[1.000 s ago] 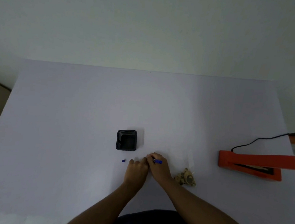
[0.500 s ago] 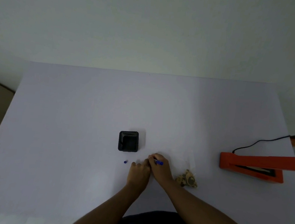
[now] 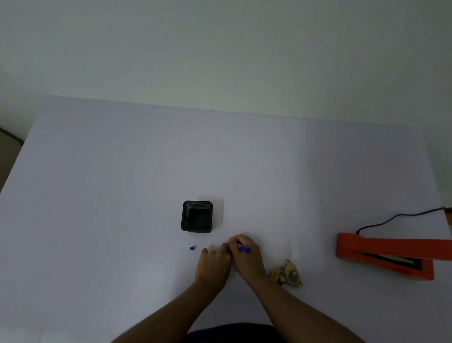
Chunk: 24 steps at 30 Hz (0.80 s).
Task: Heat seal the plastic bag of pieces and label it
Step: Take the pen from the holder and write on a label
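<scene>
Matt table [image 3: 107, 216], clear glossy bag [image 3: 289, 257]

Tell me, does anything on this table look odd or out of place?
Only a small thing: the blue pen cap lies loose on the table, left of the hands, apart from the pen the right hand holds. Nothing looks spilled or damaged.

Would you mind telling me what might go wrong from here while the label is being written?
The pen cap lies loose on the table and may roll off. The right hand writes with the pen close beside the bag, so its forearm could nudge the bag. The sealer looks plugged in and may be hot.
</scene>
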Available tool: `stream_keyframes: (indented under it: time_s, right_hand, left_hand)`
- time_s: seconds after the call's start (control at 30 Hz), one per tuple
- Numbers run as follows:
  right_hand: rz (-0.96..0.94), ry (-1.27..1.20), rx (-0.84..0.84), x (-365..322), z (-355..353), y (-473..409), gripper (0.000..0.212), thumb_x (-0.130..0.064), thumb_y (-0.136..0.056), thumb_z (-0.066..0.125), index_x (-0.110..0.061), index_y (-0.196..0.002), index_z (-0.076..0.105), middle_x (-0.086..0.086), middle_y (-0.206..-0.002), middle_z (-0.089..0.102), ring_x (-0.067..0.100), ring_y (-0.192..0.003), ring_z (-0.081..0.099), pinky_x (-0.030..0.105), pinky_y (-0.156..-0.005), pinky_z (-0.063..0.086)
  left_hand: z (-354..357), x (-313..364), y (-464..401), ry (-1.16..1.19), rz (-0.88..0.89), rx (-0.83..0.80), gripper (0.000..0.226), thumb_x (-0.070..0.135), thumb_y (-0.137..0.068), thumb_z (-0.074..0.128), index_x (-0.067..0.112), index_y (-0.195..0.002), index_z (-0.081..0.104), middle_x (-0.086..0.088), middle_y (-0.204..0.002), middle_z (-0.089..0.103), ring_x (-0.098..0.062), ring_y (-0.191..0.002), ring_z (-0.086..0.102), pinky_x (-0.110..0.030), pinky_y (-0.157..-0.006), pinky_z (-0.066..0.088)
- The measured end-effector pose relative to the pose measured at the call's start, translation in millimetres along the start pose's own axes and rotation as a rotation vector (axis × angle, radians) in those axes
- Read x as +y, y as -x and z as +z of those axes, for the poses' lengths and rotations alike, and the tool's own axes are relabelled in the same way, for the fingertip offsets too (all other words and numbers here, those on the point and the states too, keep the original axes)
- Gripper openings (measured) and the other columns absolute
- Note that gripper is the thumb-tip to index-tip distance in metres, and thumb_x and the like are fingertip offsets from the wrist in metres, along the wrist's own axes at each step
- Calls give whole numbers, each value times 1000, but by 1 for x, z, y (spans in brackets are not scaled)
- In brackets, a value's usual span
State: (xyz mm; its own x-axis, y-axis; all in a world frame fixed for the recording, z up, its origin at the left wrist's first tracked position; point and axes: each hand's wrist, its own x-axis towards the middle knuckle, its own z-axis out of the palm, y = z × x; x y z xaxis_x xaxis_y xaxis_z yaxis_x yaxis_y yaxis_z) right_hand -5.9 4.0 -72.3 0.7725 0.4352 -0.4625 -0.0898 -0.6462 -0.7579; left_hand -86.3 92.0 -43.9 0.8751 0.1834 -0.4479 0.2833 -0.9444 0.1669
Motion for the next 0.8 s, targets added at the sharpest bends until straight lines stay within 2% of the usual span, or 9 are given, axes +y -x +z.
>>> stream_keyframes:
  time_s: [0.37,0.8]
  right_hand:
    - [3,14,-2,0,-2,1,21,-22,-99,55,-10,-89,69,5,-89,69,12,-80,65,26,-80,54]
    - [18,19,1,-1,-5,3,21,-23,-99,55,-10,-87,68,3,-85,68,9,-77,64,22,-76,54]
  left_hand:
    - [-3,-1,-3,-50,22,-11,37,11,-97,51,6,-133,49,-12,-126,57,-27,-94,65,-40,-88,47]
    - [-4,1,-3,-35,20,-9,39,14,-97,52,6,-135,48,-11,-123,59,-25,-88,67,-39,-85,50]
